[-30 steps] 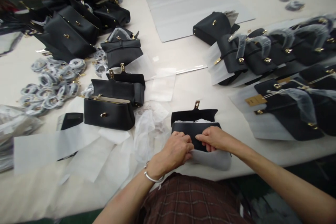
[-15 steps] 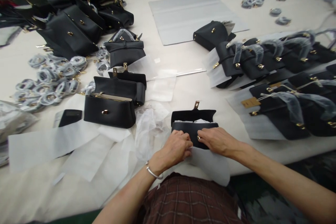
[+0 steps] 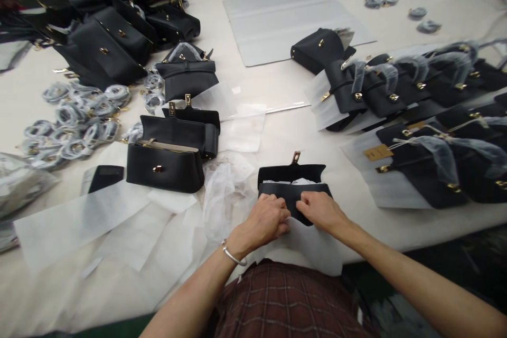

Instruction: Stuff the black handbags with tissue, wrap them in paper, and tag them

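A small black handbag [image 3: 295,188] stands upright in front of me with its flap raised at the back. A gold clasp plate [image 3: 296,157] sticks up from the flap, and white stuffing paper [image 3: 304,181] shows in the opening. My left hand [image 3: 272,216] is closed, its curled fingers against the left of the bag's front. Closed against the right of the front is my right hand [image 3: 320,208], which covers the spot of the gold turn-lock. Under both hands a white foam sheet [image 3: 317,245] hangs down toward my lap. The fingertips are partly hidden.
Left of me stand open black bags [image 3: 164,169] beside loose white sheets [image 3: 79,222], a dark phone-like object [image 3: 106,177] and wrapped strap coils [image 3: 73,113]. More bags with wrapped handles [image 3: 396,90] line the right. A grey board [image 3: 289,26] lies farther back.
My right hand has curled in more tightly, and the gold lock seen at its fingertips before is now covered. My left hand and the handbag have barely moved.
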`<state>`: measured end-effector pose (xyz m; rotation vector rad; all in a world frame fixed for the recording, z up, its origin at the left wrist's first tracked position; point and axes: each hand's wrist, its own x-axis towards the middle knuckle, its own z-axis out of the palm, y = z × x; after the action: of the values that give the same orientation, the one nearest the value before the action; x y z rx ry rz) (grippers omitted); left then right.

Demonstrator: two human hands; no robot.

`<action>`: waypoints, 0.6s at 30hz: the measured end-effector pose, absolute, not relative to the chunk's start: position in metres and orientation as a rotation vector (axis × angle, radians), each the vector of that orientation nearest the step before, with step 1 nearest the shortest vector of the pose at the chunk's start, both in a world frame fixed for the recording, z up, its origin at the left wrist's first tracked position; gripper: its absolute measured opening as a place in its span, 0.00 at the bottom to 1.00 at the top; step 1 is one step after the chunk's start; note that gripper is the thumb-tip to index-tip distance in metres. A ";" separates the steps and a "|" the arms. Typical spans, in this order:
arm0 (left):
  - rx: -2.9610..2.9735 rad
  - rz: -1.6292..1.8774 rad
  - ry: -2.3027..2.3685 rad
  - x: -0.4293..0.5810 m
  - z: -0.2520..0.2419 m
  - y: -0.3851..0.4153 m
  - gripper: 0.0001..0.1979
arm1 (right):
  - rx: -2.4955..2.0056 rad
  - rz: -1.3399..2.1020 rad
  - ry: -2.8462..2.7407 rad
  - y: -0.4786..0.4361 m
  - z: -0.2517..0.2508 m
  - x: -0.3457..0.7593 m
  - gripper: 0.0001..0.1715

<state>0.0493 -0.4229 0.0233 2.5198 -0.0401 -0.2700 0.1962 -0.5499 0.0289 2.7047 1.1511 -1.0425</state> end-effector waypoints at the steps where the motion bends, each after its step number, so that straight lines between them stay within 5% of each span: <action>1: 2.522 -0.276 -0.041 0.050 0.025 -0.422 0.08 | 2.699 -1.104 1.137 -0.551 0.028 0.200 0.16; 7: 2.504 -0.409 -0.038 0.071 0.041 -0.410 0.10 | 2.842 -1.672 1.193 -0.566 0.064 0.236 0.28; 11: 2.413 -0.586 0.059 0.099 0.047 -0.403 0.10 | 2.752 -1.495 1.479 -0.563 0.084 0.242 0.29; 15: 2.420 -0.677 0.119 0.122 0.043 -0.403 0.12 | 2.597 -1.312 1.435 -0.554 0.062 0.243 0.12; 18: 2.493 -0.650 0.130 0.129 0.040 -0.405 0.12 | 2.593 -1.430 1.379 -0.554 0.041 0.249 0.13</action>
<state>0.1291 -0.4053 0.0403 2.4933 0.1298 -0.6499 0.2488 -0.5538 0.0409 2.5930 1.3795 -1.4305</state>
